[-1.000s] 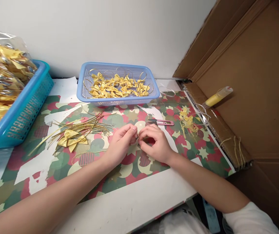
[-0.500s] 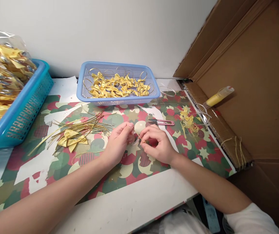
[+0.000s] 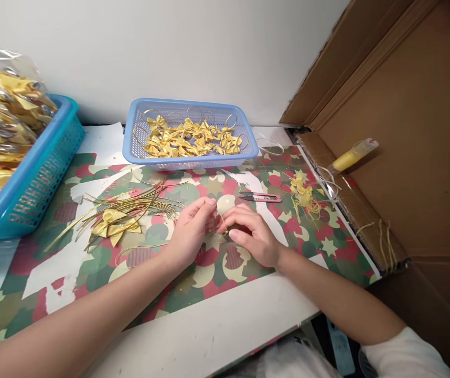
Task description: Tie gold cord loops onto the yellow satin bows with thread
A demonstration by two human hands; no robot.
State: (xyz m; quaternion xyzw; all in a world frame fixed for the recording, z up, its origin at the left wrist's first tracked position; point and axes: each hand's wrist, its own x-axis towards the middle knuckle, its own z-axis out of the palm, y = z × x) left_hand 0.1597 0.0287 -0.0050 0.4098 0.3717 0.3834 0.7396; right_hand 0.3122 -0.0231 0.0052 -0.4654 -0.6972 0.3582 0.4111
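Left hand: my left hand (image 3: 191, 231) sits just left of the pink-handled thread snips (image 3: 259, 197) and a little nearer me; thumb and forefinger are pinched together on a thin gold cord (image 3: 221, 221), the other fingers curled loosely

Right hand: my right hand (image 3: 248, 234) lies below the snips, its fingertips meeting the left hand's; it too is clenched on the same cord; whether a small bow is hidden in the pinch I cannot tell

Cord: it shows only as a short gold thread between the two pinches, just left of and below the snips, over the camouflage-and-star patterned paper (image 3: 225, 273) that covers the table (image 3: 209, 331)

Supplies: a bundle of loose gold cords (image 3: 138, 202) with one yellow satin bow (image 3: 115, 224) on it lies well left of the snips; a light blue mesh basket (image 3: 190, 134) of finished yellow bows stands behind them; a teal plastic basket (image 3: 32, 176) heaped with bagged bows is far to their left

Offcuts: a small heap of yellow trimmings (image 3: 303, 197) lies just right of the snips; further right, a yellow tube (image 3: 351, 156) rests on the brown cardboard box (image 3: 398, 147)

Doing it well: as I judge it, both pinches should stay close so the short cord keeps taut; I would work low over the paper, wrists resting, and turn only the fingertips; pulling hard risks the cord slipping free
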